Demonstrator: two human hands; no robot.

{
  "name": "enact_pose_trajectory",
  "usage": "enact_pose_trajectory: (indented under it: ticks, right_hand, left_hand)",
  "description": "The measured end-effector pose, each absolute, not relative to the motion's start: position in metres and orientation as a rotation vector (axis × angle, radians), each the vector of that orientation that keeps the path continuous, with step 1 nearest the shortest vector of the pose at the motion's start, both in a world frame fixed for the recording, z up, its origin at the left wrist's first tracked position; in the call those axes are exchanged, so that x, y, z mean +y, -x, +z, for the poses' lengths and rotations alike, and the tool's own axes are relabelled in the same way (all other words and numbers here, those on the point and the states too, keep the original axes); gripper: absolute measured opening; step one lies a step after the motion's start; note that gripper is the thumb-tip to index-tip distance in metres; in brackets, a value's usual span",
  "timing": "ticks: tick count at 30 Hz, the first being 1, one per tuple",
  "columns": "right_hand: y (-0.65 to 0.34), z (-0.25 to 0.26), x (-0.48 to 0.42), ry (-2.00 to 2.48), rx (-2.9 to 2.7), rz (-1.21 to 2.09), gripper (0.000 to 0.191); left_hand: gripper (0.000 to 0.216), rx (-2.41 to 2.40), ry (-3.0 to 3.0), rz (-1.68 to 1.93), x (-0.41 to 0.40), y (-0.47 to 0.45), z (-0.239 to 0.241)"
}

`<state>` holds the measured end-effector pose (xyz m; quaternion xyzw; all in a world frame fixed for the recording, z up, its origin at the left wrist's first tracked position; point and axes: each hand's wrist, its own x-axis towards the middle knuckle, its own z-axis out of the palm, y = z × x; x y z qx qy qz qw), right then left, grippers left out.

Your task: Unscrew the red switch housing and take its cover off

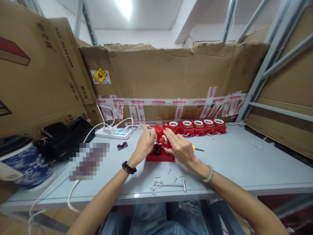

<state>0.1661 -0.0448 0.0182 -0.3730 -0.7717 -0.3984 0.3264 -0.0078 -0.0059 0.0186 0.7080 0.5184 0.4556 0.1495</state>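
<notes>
Both hands grip a red box-shaped housing (159, 131) with a small orange-red knob on its side facing me. My left hand (146, 141) is closed around its left side, thumb up against it. On the right side, the fingers of my right hand (180, 145) press over its top and edge. Below the housing lies a red base (160, 158) with a black part (156, 149) standing on it; whether housing and base touch is hidden. Loose screws (175, 180) and a T-shaped metal tool (174, 185) lie nearer me.
Several red boxes with white rings (198, 123) line the cardboard at the back. A white power strip (114, 132) with cables, a small black card (122, 145) and a blue-white cup (26, 164) are at left. A tool with a dark shaft (200, 149) lies beyond my right hand.
</notes>
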Motion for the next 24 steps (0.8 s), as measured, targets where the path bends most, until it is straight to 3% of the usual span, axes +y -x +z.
enact_pose_trajectory:
  ticks: [8,15,24]
  right_hand:
    - [-0.169,0.020,-0.040,1.036,-1.991,-0.924,0.049]
    - [-0.181,0.025,-0.032,1.093,-1.908,-0.841,0.060]
    - [-0.176,0.021,-0.035,0.993,-1.938,-0.874,0.053]
  left_hand:
    - [0.043,1.584,-2.094,1.269,-0.009,0.023,0.028]
    - [0.035,0.934,-2.637,1.372,-0.011,0.023,0.037]
    - [0.032,1.370,-2.451,1.348,-0.006,0.019,0.025]
